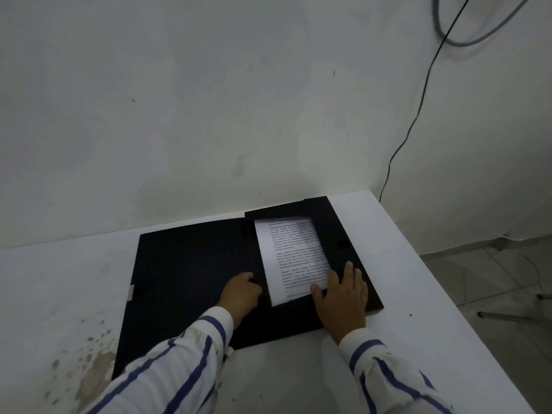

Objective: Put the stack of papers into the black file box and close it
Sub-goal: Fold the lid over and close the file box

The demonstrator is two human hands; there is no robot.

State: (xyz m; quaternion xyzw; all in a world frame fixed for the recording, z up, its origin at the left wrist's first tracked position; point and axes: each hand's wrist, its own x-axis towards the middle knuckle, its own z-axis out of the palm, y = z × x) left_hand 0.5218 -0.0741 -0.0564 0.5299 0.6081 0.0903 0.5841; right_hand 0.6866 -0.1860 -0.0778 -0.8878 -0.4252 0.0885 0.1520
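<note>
No text can be read with certainty. The top sheet of the stack of papers (291, 258), right of the frame's centre inside the open black file box (191, 273), carries several paragraphs of small black print, too blurred to make out a word. A small pale label (130, 291) on the box's left edge, at mid-left of the frame, may bear markings; these are likewise illegible. No brand, number or sign shows elsewhere in the frame.
</note>
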